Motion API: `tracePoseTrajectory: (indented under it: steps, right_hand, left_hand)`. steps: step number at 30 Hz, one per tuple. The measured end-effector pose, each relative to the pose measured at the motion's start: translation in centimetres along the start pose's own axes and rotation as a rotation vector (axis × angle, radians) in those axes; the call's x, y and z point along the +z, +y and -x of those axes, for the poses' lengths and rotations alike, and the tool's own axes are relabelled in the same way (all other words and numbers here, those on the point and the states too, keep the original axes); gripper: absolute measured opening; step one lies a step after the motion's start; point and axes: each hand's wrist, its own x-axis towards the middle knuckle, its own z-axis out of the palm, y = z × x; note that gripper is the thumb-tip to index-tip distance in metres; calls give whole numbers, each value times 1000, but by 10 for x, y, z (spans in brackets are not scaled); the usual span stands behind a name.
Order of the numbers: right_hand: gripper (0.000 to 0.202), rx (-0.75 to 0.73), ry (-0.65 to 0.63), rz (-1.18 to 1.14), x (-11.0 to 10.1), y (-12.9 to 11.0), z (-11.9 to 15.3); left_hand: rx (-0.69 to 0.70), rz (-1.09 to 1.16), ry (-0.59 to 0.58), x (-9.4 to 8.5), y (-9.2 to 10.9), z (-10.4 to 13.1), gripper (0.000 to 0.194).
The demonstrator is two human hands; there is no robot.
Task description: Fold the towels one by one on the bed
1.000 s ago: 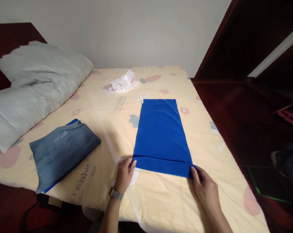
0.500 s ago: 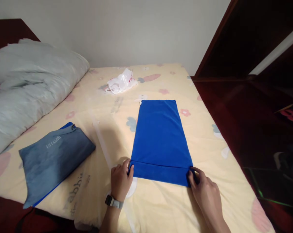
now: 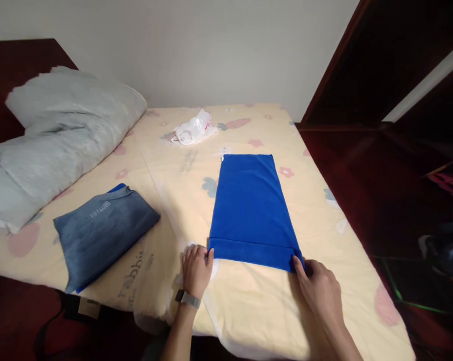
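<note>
So the blue cloth is lying flat just right of centre, its near edge already turned over into a neat band. Left hand is nearly closed, pinching one corner; right hand has the other, same grip. Grey-blue fabric pouch sits lower left, crumpled plastic bag upper middle.

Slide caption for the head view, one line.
Left hand and right hand grip the near corners of a blue cloth on a patterned bed.
</note>
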Motion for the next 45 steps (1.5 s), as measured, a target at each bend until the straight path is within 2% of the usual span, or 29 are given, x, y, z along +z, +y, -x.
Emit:
tracePoseTrajectory:
  steps: [4,7,10,13,16,18,20,22,25,27,31,35,37,42,43,45]
  right_hand:
    - [48,47,-63,-77,-13,2,11]
    - [46,38,-172,-66,-22,12,23]
    - [47,10,-257,21,-25,27,40]
    - [47,-20,-286,73,-24,42,59]
    - [47,-30,-322,90,-26,49,73]
    - [48,-40,-279,112,-31,49,77]
    - [44,-138,-170,112,-37,45,79]
    - [37,-340,-128,64,-42,41,80]
    - [37,-602,-248,-21,-43,35,81]
    - [45,-653,-306,-42,-38,33,81]
    - [45,-621,-314,-69,-29,35,76]
    - [31,-547,-328,-216,-28,44,68]
    - [33,-443,-343,-301,-29,48,65]
    - [42,-208,-349,-427,-31,46,58]
    - [43,-181,-340,-444,-31,44,56]
    - [44,-134,-309,-459,-29,39,52]
  left_hand:
    - [-31,60,-46,-11,-3,7,32]
    - [-69,75,-178,-23,-12,18,34]
    - [-17,21,-299,-33,-19,37,34]
    - [47,-44,-364,-41,-21,59,30]
    - [76,-61,-385,-51,-22,73,28]
    - [116,-31,-339,-60,-23,75,24]
    - [189,10,-253,-67,-23,74,18]
    - [282,55,-178,-71,-21,74,14]
    - [427,138,-201,-66,-16,75,27]
    - [480,173,-272,-58,-15,77,45]
    - [464,190,-356,-46,-22,74,68]
    - [461,243,-374,-48,-30,65,71]
    - [447,307,-387,-50,-33,61,64]
    - [279,520,-317,-45,-34,54,23]
    - [224,546,-290,-42,-33,53,19]
    - [109,577,-252,-35,-28,50,27]
